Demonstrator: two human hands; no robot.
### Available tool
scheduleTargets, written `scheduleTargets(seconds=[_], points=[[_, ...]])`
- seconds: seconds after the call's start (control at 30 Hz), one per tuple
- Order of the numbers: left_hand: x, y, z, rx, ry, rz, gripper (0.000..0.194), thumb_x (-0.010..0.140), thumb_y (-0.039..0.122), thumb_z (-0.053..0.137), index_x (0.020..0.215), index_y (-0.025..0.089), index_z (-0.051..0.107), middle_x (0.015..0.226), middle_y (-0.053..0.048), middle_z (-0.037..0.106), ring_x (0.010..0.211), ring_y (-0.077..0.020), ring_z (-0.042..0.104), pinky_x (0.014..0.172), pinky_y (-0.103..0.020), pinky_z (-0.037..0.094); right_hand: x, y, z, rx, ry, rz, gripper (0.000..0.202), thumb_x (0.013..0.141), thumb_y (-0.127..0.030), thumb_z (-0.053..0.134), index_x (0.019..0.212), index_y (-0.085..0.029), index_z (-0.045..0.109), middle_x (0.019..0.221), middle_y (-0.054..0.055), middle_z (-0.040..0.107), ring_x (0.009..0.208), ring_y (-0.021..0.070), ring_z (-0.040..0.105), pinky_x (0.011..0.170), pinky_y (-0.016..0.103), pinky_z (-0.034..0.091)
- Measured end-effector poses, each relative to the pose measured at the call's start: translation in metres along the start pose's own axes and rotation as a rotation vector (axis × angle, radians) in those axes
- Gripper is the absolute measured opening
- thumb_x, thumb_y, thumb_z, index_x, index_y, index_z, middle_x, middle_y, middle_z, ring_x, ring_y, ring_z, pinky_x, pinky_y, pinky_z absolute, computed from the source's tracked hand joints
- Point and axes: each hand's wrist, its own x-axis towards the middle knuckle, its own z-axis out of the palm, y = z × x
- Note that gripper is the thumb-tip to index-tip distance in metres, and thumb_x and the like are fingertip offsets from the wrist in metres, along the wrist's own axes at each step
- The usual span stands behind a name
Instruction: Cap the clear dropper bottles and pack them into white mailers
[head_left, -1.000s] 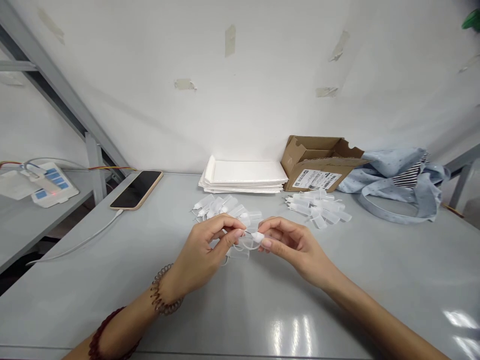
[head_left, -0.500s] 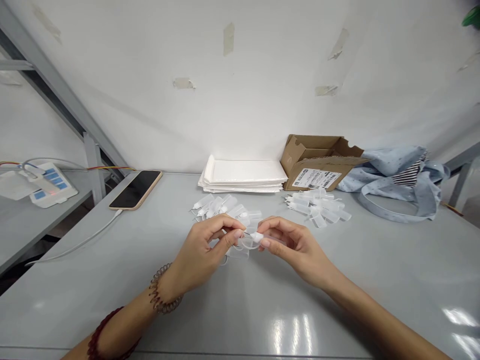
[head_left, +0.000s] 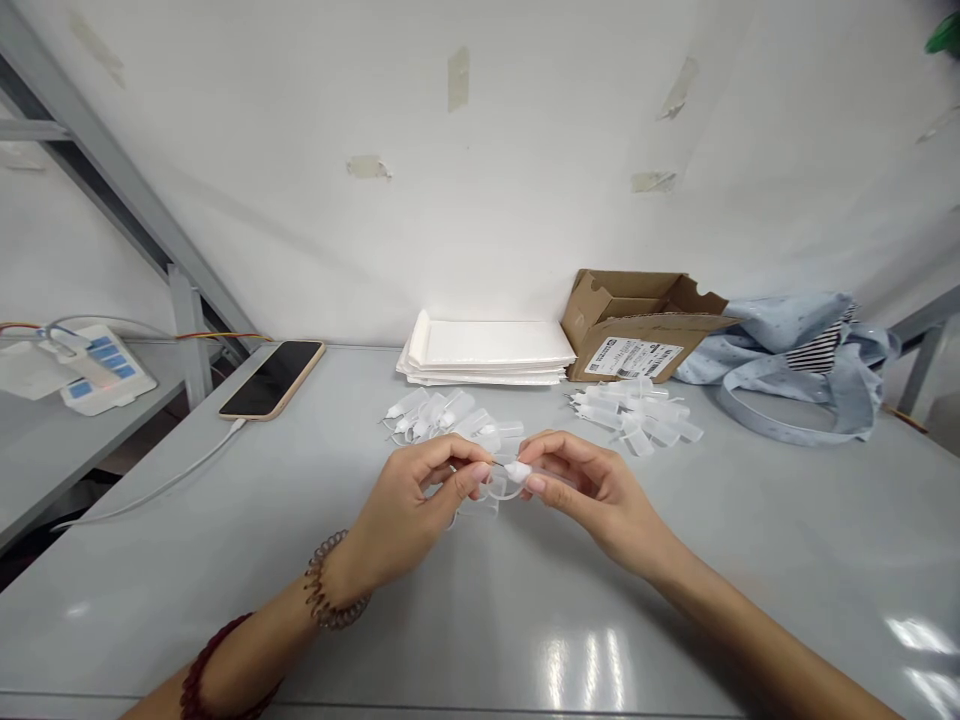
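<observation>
A small translucent needle-tip squeeze bottle (head_left: 517, 470) with a white nozzle lies across between my hands, its thin metal needle pointing left. My right hand (head_left: 581, 485) is closed around the bottle, thumb and fingers near the nozzle. At the needle's end, my left hand (head_left: 427, 495) pinches with thumb and forefinger; what sits between those fingertips is hidden. A clear curved strap loops below the nozzle towards my left fingers. Beyond my hands spreads a pile of similar bottles (head_left: 442, 412), partly covered by them. Another pile of bottles (head_left: 634, 412) lies to the right.
Behind the piles are a stack of white padded envelopes (head_left: 487, 345) and an open cardboard box (head_left: 637, 325). A light blue cloth bag (head_left: 802, 370) lies at right. A phone (head_left: 274, 380) with a white cable (head_left: 180, 475) rests at left, near a power strip (head_left: 109, 370).
My left hand has shifted slightly right and down, and more of the needle shows between my fingertips and the nozzle. My right hand keeps its hold on the bottle.
</observation>
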Motion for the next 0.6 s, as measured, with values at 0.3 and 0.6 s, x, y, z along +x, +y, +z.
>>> scheduleTargets(seconds=[0.3, 0.6], points=[[0.0007, -0.0003, -0.0028, -0.127, -0.011, -0.128, 0.015, 0.086, 0.030, 0.057, 0.082, 0.018, 0.064, 0.067, 0.001, 0.058, 0.061, -0.0107, 0.052, 0.056, -0.022, 0.044, 0.0000, -0.0001, 0.0005, -0.031, 0.005, 0.000, 0.014, 0.083, -0.032, 0.062, 0.091, -0.021, 0.060, 0.086, 0.003, 0.061, 0.080, 0.0150, 0.057, 0.076, 0.031, 0.046], [0.0006, -0.0013, -0.0036, -0.132, -0.012, -0.129, 0.015, 0.086, 0.030, 0.057, 0.081, 0.018, 0.064, 0.066, 0.000, 0.059, 0.062, -0.0115, 0.054, 0.058, -0.023, 0.045, 0.0010, -0.0001, 0.0006, -0.028, 0.002, 0.002, 0.014, 0.083, -0.032, 0.062, 0.091, -0.021, 0.060, 0.086, 0.002, 0.061, 0.079, 0.0146, 0.058, 0.075, 0.030, 0.046]])
